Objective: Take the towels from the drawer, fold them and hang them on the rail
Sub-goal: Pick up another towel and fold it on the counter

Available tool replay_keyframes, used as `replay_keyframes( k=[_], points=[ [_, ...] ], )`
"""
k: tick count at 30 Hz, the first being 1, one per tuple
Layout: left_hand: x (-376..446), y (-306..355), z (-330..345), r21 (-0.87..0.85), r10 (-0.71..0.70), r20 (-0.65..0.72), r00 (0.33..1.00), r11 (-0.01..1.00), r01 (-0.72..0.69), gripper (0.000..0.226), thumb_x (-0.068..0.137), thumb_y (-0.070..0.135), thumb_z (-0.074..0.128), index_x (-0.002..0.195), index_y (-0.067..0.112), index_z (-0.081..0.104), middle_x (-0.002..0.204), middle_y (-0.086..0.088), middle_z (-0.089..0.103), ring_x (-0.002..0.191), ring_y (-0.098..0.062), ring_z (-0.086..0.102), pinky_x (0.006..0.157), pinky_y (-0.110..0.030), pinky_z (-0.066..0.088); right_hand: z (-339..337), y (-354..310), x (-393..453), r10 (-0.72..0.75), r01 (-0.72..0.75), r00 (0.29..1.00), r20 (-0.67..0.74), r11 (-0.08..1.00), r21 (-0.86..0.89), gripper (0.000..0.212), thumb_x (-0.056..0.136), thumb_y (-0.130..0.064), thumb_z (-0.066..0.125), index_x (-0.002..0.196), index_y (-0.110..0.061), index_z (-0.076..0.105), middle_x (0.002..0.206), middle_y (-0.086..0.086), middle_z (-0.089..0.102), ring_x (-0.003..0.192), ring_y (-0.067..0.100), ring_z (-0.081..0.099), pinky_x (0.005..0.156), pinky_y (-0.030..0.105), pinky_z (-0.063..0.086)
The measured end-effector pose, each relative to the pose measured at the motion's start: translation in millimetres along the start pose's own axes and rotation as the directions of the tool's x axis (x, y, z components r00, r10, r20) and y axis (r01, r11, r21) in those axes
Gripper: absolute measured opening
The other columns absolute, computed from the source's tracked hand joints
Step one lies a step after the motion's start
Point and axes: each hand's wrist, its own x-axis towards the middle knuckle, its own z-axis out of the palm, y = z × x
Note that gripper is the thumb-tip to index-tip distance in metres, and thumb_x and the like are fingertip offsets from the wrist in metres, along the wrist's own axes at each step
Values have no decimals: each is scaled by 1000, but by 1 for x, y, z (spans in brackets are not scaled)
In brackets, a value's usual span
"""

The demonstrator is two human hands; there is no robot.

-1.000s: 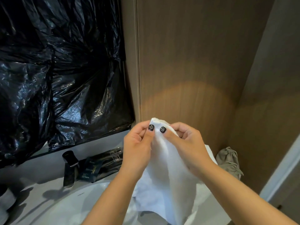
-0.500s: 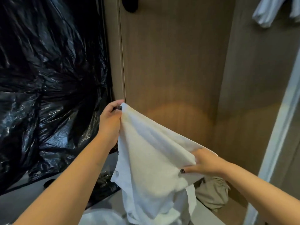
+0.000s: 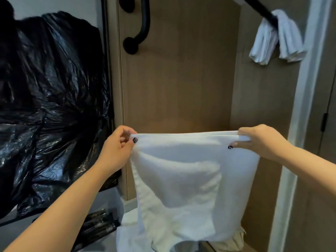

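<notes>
A white towel [image 3: 189,179] hangs spread out in front of me, its top edge stretched level between both hands. My left hand [image 3: 116,150] pinches the top left corner. My right hand [image 3: 258,140] pinches the top right corner, where two layers of edge show. The towel's lower part drapes down over the counter. A black rail [image 3: 254,4] runs across the top right, with a folded white towel [image 3: 276,39] hanging over it.
Black plastic sheeting [image 3: 47,106] covers the left wall. A black curved handle [image 3: 143,24] sits on the wooden panel [image 3: 181,70] ahead. A beige cloth [image 3: 234,240] lies on the counter at the lower right, and dark packets [image 3: 98,226] lie at the lower left. A white door frame [image 3: 301,124] stands right.
My hands have moved apart and stretched the towel's top edge flat and level. The view has tilted up, bringing the rail and the hung towel into sight.
</notes>
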Motion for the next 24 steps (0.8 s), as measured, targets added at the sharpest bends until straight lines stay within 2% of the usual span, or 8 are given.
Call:
replay_keyframes(
  k=[2, 4, 8, 11, 13, 16, 21, 24],
  points=[
    [-11, 11, 9, -25, -14, -80, 997, 1000, 12, 27, 96, 15, 61, 87, 41, 58, 79, 7, 68, 64, -12, 60, 59, -21, 50, -11, 7, -12, -77, 89, 988, -131, 992, 86, 33, 76, -41, 77, 70, -24, 49, 53, -11, 45, 47, 12, 45, 44, 25, 32],
    [-24, 26, 20, -74, -43, -150, 988, 997, 32, 25, 96, 14, 61, 87, 37, 55, 78, 3, 65, 61, -6, 54, 55, -14, 44, -17, 12, -25, -64, 94, 976, -208, 986, 135, 30, 76, -38, 75, 70, -19, 52, 55, -10, 47, 47, 14, 48, 46, 22, 34],
    [-55, 67, 46, -177, -62, -203, 977, 984, 26, 19, 96, 12, 61, 92, 30, 55, 85, 8, 66, 68, 0, 56, 61, -15, 44, -17, 12, -50, 152, -123, 980, -131, 970, 212, 19, 83, -27, 78, 79, -20, 60, 72, -6, 58, 66, 14, 56, 56, 26, 41],
    [-87, 100, 65, -286, -44, -127, 991, 958, 5, 14, 96, 13, 62, 91, 25, 56, 70, 17, 63, 57, 1, 49, 53, -12, 41, -14, -14, -75, 77, -18, 987, -143, 927, 375, 22, 80, -15, 79, 98, -19, 67, 89, -2, 62, 78, 16, 59, 70, 17, 44],
    [-111, 118, 76, -331, -21, -36, 999, 943, 8, 11, 95, 15, 63, 92, 23, 55, 70, 10, 62, 58, -4, 48, 51, -13, 40, -14, -45, -92, 18, 40, 996, -90, 792, 610, 25, 84, -15, 76, 104, -27, 67, 99, -6, 65, 88, 11, 63, 76, 10, 44],
    [-144, 137, 89, -366, -6, 60, 998, 930, 28, 13, 93, 14, 64, 94, 17, 52, 73, 5, 66, 64, -7, 56, 55, -16, 44, -9, -86, -114, -94, 34, 995, 29, 605, 796, 21, 90, -20, 69, 106, -35, 65, 105, -12, 67, 98, 6, 64, 86, 18, 51],
    [-184, 146, 82, -382, -7, -31, 1000, 924, -5, 24, 84, 2, 71, 90, 14, 50, 82, 4, 62, 60, -4, 47, 57, -19, 43, 4, -119, -144, -137, -59, 985, 105, 303, 951, 17, 91, -8, 67, 103, -20, 69, 102, 6, 71, 96, 22, 67, 92, 40, 55],
    [-206, 144, 70, -367, -55, -31, 998, 929, 40, 23, 85, 1, 70, 89, 12, 50, 80, 6, 58, 59, -4, 43, 56, -18, 41, 14, -134, -157, -169, -114, 974, 148, 195, 974, 18, 91, -5, 67, 108, -9, 66, 91, 7, 68, 83, 13, 63, 80, 26, 53]
  ],
)
